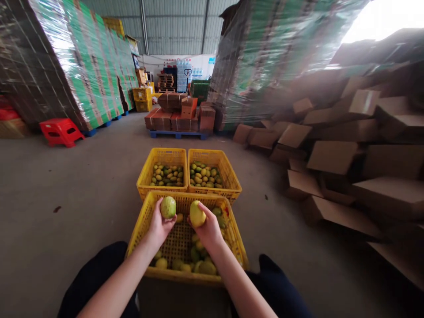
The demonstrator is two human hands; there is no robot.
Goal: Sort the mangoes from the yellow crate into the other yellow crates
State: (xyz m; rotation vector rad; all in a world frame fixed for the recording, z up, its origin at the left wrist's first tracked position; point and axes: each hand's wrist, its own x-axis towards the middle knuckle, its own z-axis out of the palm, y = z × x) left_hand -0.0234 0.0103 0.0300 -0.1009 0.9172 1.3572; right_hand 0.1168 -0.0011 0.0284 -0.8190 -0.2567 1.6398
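My left hand (159,227) is closed around a green mango (168,207), whose upper side shows above the fingers. In my right hand (209,225) is a yellower mango (198,214), gripped with the thumb across its top. Both fruits are held up over the near yellow crate (138,227), a little apart from each other. Inside that crate, several loose mangoes (195,266) lie along the near edge and the right side, and bare slotted floor shows in its middle. My forearms hide parts of the crate and its contents.
Behind stand two yellow crates, the left crate (145,176) and the right crate (232,174), both with mangoes. Cardboard boxes (331,157) are heaped on the right. A red stool (62,131), a blue pallet (179,134) with cartons and wrapped green stacks (89,57) stand beyond.
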